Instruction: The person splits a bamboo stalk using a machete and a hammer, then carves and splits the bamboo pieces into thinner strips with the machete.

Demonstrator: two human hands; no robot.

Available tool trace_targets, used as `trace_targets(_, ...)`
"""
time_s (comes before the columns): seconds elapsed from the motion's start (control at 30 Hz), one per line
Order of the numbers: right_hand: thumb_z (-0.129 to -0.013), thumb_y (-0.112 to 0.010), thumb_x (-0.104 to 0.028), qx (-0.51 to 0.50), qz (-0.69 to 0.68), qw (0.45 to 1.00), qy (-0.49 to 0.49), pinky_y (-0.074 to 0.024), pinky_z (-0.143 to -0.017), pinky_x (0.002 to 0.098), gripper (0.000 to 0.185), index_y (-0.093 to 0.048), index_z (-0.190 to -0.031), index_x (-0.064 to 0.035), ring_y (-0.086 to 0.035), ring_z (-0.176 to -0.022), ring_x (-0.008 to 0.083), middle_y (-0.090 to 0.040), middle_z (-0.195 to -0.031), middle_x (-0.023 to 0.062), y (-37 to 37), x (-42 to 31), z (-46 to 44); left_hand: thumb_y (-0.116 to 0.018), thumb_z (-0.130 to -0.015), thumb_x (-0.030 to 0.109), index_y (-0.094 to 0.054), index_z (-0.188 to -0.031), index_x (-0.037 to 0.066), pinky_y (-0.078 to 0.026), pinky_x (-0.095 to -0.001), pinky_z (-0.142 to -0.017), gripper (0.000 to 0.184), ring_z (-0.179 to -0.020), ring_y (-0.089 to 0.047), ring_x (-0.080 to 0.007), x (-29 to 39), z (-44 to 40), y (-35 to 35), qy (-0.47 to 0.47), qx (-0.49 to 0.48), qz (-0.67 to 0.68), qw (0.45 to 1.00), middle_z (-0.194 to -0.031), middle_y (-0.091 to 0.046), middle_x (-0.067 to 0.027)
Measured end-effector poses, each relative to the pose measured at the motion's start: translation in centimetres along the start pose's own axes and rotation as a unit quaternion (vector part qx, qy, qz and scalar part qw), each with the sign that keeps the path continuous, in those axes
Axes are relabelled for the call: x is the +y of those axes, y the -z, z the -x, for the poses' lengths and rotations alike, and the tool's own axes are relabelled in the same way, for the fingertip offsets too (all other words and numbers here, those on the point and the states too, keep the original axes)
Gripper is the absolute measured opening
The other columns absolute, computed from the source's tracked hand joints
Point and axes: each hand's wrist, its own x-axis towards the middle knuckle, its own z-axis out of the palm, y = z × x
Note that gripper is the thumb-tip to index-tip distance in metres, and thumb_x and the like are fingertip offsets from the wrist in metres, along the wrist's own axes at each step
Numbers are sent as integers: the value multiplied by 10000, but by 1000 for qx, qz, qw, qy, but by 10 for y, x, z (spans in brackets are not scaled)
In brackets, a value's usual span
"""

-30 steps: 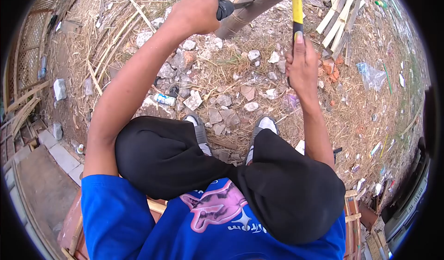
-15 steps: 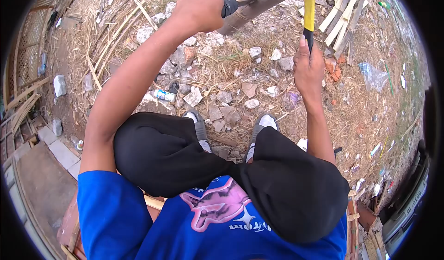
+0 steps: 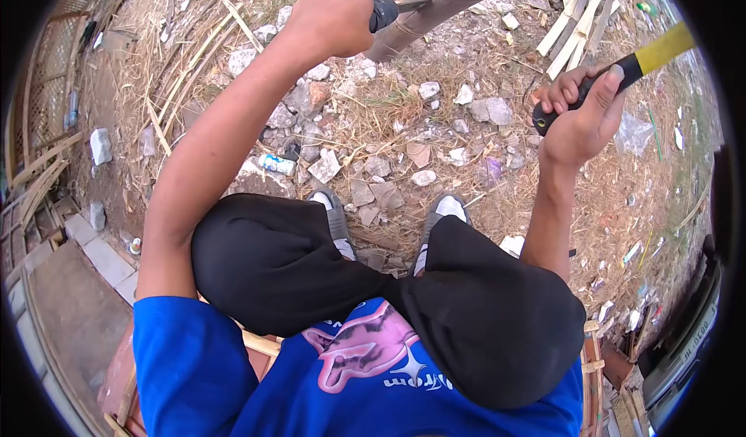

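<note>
Rough ground [image 3: 598, 204], strewn with dry straw and rubble, spreads out in front of the person. The person wears a blue shirt [image 3: 194, 359] and black trousers [image 3: 482, 320]; the knees are bent and set apart, with the feet in grey sandals [image 3: 336, 218] on the ground between them. A thick brown pole [image 3: 454, 3] slants in from the top edge, its lower end just beside the left hand [image 3: 338, 21]. Pale wood strips [image 3: 573, 39] lie in a loose pile to the right of the pole, and longer, thinner sticks [image 3: 183, 87] lie on the left side.

A tool with a yellow and black handle [image 3: 664, 50] points up and to the right, well apart from the pole; its far end is out of view. The right hand [image 3: 587, 122] is closed around the black part, thumb laid along it, and the butt pokes out past the fingers. The left hand is a fist clamped on a knife's black handle [image 3: 384, 11]. The thin blade [image 3: 413, 5] reaches the pole's side; how deep it sits cannot be told.

A clear plastic bag [image 3: 633, 135] lies below the right-hand tool. Among the stones [image 3: 489, 111] near the feet is a small white and blue can [image 3: 277, 163].
</note>
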Motion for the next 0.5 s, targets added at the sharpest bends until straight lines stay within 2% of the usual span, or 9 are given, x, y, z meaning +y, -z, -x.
trace_targets(0.03, -1047, -449, -381, 2, 2, 999, 45, -375, -468, 231, 340, -488, -974, -51, -423, -508, 68, -436, -629, -23, 5, 38, 13, -657, -742, 168, -531, -1073, 10, -535, -482, -762, 387, -894, -675, -382, 0, -1, -2, 1, -6, -1, 1000, -919, -686, -206)
trace_targets(0.07, -1042, -459, -383, -47, 117, 992, 15, -388, -486, 252, 346, -507, -980, -46, -452, -525, 85, -466, -640, 0, 17, 88, 40, -682, -751, 202, -516, -1067, 22, -528, -486, -763, 400, -900, -666, -388, 2, -2, -2, 2, -7, 0, 1000, -904, -678, -206)
trace_targets(0.1, -1038, -469, -385, -129, 311, 940, -46, -401, -504, 274, 352, -525, -986, -41, -481, -542, 102, -496, -651, 24, 30, 123, 64, -680, -751, 198, -513, -1072, 23, -528, -488, -764, 402, -899, -666, -387, 3, -1, -2, 7, -8, -3, 1000, -903, -679, -205)
trace_targets(0.13, -1033, -479, -387, -189, 446, 872, -72, -415, -522, 295, 359, -544, -993, -36, -510, -559, 118, -525, -662, 47, 40, 142, 77, -677, -751, 194, -510, -1078, 23, -528, -489, -764, 405, -899, -667, -387, 2, 1, -3, 11, -9, -7, 1000, -902, -679, -205)
trace_targets(0.2, -1028, -492, -400, -246, 473, 831, -158, -413, -525, 322, 378, -580, -1005, -33, -529, -577, 130, -544, -670, 46, 34, 117, 70, -673, -751, 189, -505, -1088, 25, -528, -491, -766, 410, -900, -667, -387, 0, -8, 8, 27, 13, -10, 1000, -904, -680, -204)
trace_targets(0.3, -1048, -431, -400, -205, 402, 885, -117, -359, -441, 221, 377, -505, -1030, -31, -414, -471, 65, -441, -620, -41, 32, 74, 65, -668, -753, 187, -505, -1093, 31, -529, -492, -767, 408, -896, -669, -390, 3, 0, 1, 18, -16, -18, 1000, -917, -680, -206)
trace_targets(0.4, -1037, -456, -408, -91, 270, 947, -150, -400, -479, 297, 382, -522, -999, -34, -493, -514, 113, -528, -643, 19, 33, 47, 41, -669, -754, 183, -508, -1087, 32, -529, -494, -770, 400, -892, -670, -391, 2, 2, 1, 14, -10, -13, 1000, -925, -680, -208)
trace_targets(0.5, -1031, -480, -404, -41, 141, 978, -151, -402, -498, 328, 378, -531, -976, -34, -517, -539, 129, -553, -660, 45, 18, 87, 45, -604, -738, 98, -555, -1083, -2, -543, -476, -793, 362, -916, -691, -365, 12, 5, 11, 21, -14, -8, 1000, -964, -703, -201)
